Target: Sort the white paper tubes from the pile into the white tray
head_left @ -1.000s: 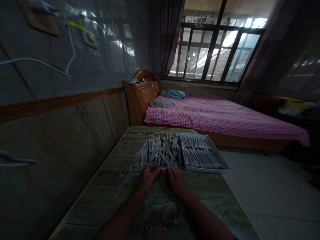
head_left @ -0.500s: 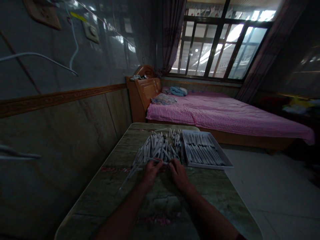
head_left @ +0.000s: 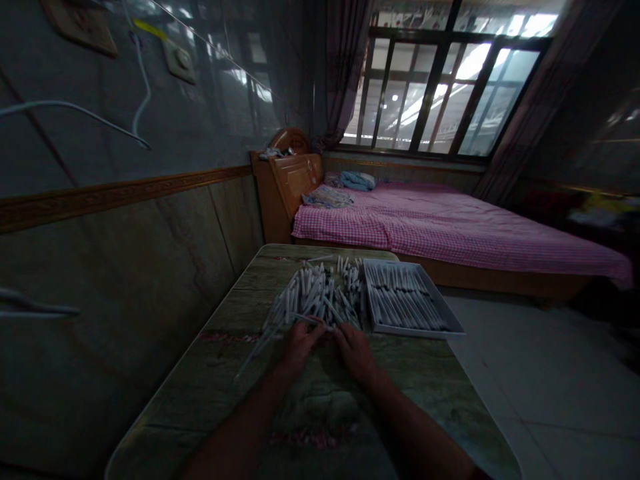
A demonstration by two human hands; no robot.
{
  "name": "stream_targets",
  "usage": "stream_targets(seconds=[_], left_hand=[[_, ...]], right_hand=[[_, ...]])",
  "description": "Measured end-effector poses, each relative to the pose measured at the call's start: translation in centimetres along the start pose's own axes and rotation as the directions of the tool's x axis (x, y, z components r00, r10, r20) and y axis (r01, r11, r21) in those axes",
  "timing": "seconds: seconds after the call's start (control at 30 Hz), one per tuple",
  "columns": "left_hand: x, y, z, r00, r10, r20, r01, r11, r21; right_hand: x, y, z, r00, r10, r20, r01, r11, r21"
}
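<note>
My left hand [head_left: 301, 343] is closed around a slim whitish pen [head_left: 302, 317], whose far end sticks out to the left past the fingers. Close beside it on the right, my right hand [head_left: 355, 348] pinches the other end of the same pen, and its fingertips hide that end. Just beyond both hands lies a loose heap of white pen parts [head_left: 310, 288]. Several long thin clear tubes [head_left: 253, 353] rest left of my left hand. To the right of the heap, a shallow white box [head_left: 456, 329] holds rows of similar pens [head_left: 405, 303].
The marbled table [head_left: 200, 407] carries all of this, with a tiled wall [head_left: 125, 280] along its left side. A bed with a pink checked sheet [head_left: 430, 223] stands behind it. White cables [head_left: 75, 107] hang from the wall at upper left.
The hands stay together on the pen, with my right fingers shifted slightly towards my left hand. The whole view has moved very slightly; the heap and box look the same.
</note>
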State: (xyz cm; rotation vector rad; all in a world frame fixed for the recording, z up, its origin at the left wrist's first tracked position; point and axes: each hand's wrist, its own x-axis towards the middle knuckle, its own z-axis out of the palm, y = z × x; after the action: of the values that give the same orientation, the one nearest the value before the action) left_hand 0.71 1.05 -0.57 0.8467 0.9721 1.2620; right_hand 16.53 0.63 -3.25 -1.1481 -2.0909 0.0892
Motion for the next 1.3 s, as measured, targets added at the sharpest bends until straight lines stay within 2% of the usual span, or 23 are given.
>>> stream_targets(seconds=[0.1,0.23,0.3,0.4,0.5,0.6,0.7,0.77,0.8,0.87,0.97,1.03,1.1,1.17,1.23,1.3], left_hand=[[-0.1,0.0,0.0,0.999,0.01,0.039,-0.011,0.999,0.036],[-0.2,0.1,-0.1,0.994,0.054,0.092,-0.062,0.994,0.09],[-0.3,0.1,-0.1,0.992,0.073,0.102,-0.085,0.99,0.114],[-0.1,-0.1,-0.2,0.991,0.106,0.08,-0.118,0.981,0.156],[0.1,-0.5,0.0,0.987,0.155,0.045,-0.161,0.96,0.231],[0.2,-0.5,0.1,0.982,0.189,0.025,-0.187,0.93,0.317],[0.0,0.6,-0.6,0.966,0.258,-0.021,-0.221,0.865,0.451],[-0.4,2.2,-1.6,0.945,0.326,-0.037,-0.228,0.734,0.64],[-0.6,3.1,-2.2,0.941,0.336,-0.032,-0.2,0.631,0.75],[-1.1,5.0,-3.6,0.947,0.319,0.047,-0.165,0.354,0.921],[-1.7,7.0,-5.1,0.961,0.252,0.116,-0.106,-0.053,0.993],[-1.9,7.5,-5.6,0.975,0.185,0.122,-0.079,-0.226,0.971],[-2.0,7.5,-5.8,0.986,0.118,0.116,-0.071,-0.328,0.942],[-2.1,7.4,-6.0,0.991,0.082,0.104,-0.067,-0.371,0.926],[-2.1,7.2,-6.1,0.993,0.081,0.086,-0.051,-0.363,0.93],[-1.9,7.2,-6.2,0.99,0.119,0.078,-0.04,-0.293,0.955]], right_hand=[[-0.5,1.1,0.3,0.992,-0.124,0.018,0.125,0.989,-0.083],[-0.7,1.6,0.5,0.995,-0.094,0.032,0.093,0.996,0.012],[-0.5,1.5,0.6,0.999,-0.04,0.035,0.037,0.994,0.098],[0.2,0.7,0.4,0.991,0.123,0.058,-0.134,0.953,0.271],[0.8,-0.1,0.0,0.961,0.249,0.121,-0.277,0.868,0.413],[1.1,-0.6,-0.2,0.939,0.308,0.154,-0.342,0.786,0.515],[1.2,-0.6,-0.4,0.894,0.415,0.167,-0.426,0.676,0.602],[1.3,-0.6,-0.4,0.862,0.472,0.184,-0.466,0.598,0.651],[1.3,-0.6,-0.4,0.854,0.484,0.192,-0.474,0.569,0.672],[1.4,-0.5,-0.4,0.849,0.492,0.191,-0.472,0.544,0.694],[1.4,-0.5,-0.3,0.851,0.495,0.176,-0.464,0.551,0.694],[1.4,-0.5,-0.2,0.847,0.5,0.182,-0.47,0.542,0.696],[1.4,-0.5,-0.1,0.841,0.505,0.192,-0.478,0.531,0.7],[1.4,-0.6,0.0,0.839,0.507,0.197,-0.482,0.526,0.701],[1.5,-0.6,0.0,0.839,0.504,0.204,-0.483,0.518,0.706],[1.5,-0.6,0.0,0.845,0.503,0.182,-0.467,0.526,0.711]])
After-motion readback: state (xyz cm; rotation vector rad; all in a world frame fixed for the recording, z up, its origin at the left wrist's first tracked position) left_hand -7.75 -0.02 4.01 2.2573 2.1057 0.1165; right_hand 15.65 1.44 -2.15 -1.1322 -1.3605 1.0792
